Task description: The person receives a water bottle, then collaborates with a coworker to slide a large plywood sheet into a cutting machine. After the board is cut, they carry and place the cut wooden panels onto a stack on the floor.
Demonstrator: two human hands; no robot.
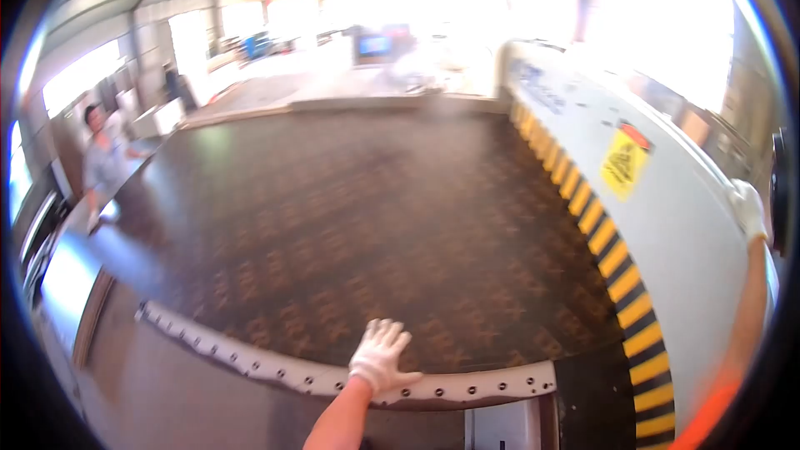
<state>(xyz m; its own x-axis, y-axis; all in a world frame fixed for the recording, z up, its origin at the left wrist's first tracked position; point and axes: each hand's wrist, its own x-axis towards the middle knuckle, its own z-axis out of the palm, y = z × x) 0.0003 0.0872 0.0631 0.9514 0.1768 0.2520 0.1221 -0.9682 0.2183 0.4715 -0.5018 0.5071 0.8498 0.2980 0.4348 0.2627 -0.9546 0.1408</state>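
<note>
My left hand (382, 357), in a white glove, lies with fingers spread on the near edge of a large dark brown panel (358, 225) printed with repeated marks. Under its heel and thumb runs a pale rail (487, 388) with a row of round holes along the panel's front. Far to the right, my right hand (747, 207), also in a white glove, rests on the upper edge of a long grey machine beam (667, 225). Its fingers look extended, somewhat blurred, with nothing visible in them.
A yellow-and-black striped strip (621, 275) runs along the beam's base beside the panel. The beam carries a yellow warning label (625, 161). At the panel's left edge stands another person (104, 158), hands near it. A screen (374, 45) stands in the background.
</note>
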